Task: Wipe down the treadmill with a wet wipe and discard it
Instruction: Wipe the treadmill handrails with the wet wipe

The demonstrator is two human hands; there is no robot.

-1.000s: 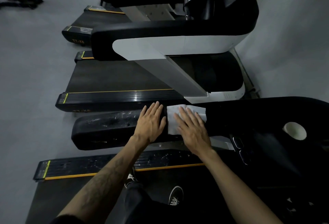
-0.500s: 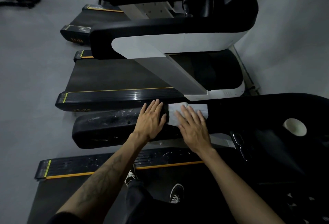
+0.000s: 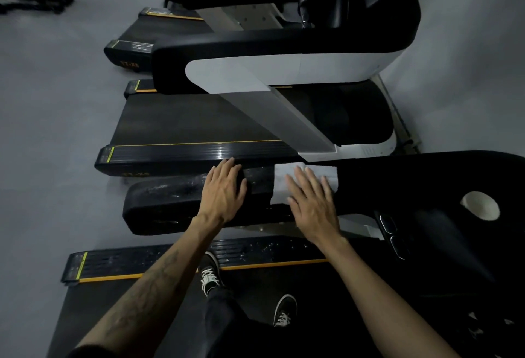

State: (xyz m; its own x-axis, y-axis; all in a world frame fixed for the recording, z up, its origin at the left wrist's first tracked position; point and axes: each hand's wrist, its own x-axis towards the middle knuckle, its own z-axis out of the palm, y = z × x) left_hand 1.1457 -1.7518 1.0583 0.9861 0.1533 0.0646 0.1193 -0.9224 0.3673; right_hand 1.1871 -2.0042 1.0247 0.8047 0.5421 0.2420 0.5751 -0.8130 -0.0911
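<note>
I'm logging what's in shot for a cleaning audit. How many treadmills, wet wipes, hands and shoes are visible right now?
Treadmills: 3, namely the near treadmill, the middle treadmill and the far treadmill
Wet wipes: 1, the white wet wipe
Hands: 2, the left hand and the right hand
Shoes: 2, the left shoe and the right shoe
Total: 8

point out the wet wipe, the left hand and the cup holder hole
wet wipe (image 3: 287, 180), head view, bare left part of the wipe on the handrail
left hand (image 3: 223, 191), head view, back of the hand
cup holder hole (image 3: 480, 205), head view, pale inside of the round opening
</note>
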